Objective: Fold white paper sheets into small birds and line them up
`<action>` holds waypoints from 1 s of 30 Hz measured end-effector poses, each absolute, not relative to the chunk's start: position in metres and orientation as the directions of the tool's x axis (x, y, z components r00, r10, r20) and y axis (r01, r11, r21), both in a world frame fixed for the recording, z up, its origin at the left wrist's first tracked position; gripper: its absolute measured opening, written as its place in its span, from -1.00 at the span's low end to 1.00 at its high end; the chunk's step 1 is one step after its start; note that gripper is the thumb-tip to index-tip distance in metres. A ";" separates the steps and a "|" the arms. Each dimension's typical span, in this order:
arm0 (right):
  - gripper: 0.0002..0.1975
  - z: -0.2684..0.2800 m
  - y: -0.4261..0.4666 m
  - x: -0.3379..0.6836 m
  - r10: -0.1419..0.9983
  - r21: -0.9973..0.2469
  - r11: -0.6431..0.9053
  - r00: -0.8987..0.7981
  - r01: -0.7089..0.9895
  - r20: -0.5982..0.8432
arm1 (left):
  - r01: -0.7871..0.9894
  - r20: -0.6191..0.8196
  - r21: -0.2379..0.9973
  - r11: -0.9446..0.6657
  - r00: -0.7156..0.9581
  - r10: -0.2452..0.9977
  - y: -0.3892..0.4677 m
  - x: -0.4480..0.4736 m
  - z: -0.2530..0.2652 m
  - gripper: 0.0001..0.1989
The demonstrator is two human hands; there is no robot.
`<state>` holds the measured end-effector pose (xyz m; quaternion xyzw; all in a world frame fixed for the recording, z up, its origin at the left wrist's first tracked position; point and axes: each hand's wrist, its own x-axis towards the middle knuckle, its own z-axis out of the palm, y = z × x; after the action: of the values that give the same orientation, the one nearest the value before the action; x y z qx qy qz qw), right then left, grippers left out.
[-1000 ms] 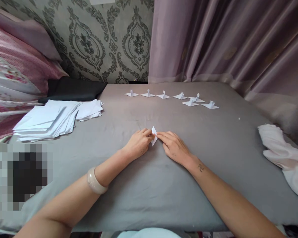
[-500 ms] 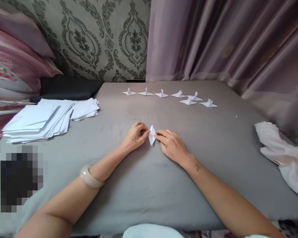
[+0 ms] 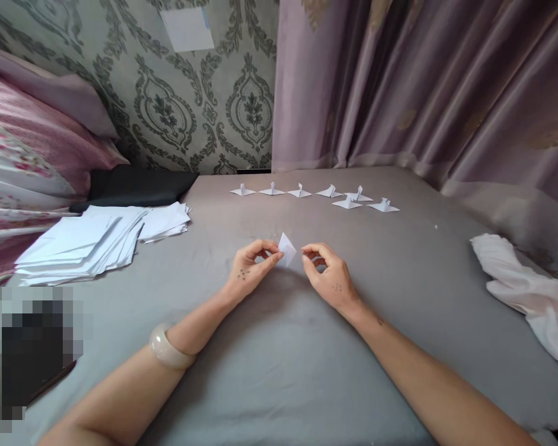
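Observation:
A small folded piece of white paper (image 3: pixel 287 250), diamond-shaped, is pinched at its left side between the thumb and fingers of my left hand (image 3: pixel 252 266). The paper is raised a little off the grey cloth. Just to its right is my right hand (image 3: pixel 329 272), fingers curled, with a narrow gap between thumb and forefinger and nothing visible between them. Its fingertips are close to the paper's right corner but apart from it.
Several folded white paper figures (image 3: pixel 299 191) stand along the far part of the grey-covered table (image 3: pixel 279 371). Stacks of white paper sheets (image 3: pixel 81 241) lie on the left, by a black flat item (image 3: pixel 139 186). A crumpled white cloth (image 3: pixel 523 291) is at the right edge.
The paper has come up off the table in my left hand and is turned. My right hand has let go of it and drawn slightly right. The view has tilted upward.

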<state>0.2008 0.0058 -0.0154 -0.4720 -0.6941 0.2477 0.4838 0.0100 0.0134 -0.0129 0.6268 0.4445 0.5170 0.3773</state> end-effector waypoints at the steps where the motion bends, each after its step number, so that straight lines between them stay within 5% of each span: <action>1: -0.86 -0.013 0.004 0.200 0.884 -0.797 0.454 -0.087 0.399 0.460 | 0.158 0.347 0.922 -0.354 0.067 0.935 0.011 0.011 -0.012 -0.86; 11: -0.90 -0.008 -0.005 0.199 0.846 -0.779 0.523 -0.097 0.346 0.525 | 0.177 0.540 0.817 -0.549 0.098 0.836 0.000 0.017 -0.007 -0.96; 24: -0.89 -0.006 -0.008 0.195 0.844 -0.820 0.537 -0.111 0.200 0.525 | 0.138 0.523 0.831 -0.539 0.139 0.841 -0.002 0.019 -0.007 -0.95; 30: -0.83 -0.003 -0.001 0.203 0.980 -0.985 0.172 -0.101 0.009 0.170 | 0.002 0.340 0.940 -0.342 0.109 0.934 -0.003 0.018 -0.005 -0.80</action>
<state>0.2026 -0.0010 -0.0027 -0.4339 -0.5698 0.4753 0.5111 0.0184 -0.0030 -0.0047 0.6103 0.3837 0.5463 0.4265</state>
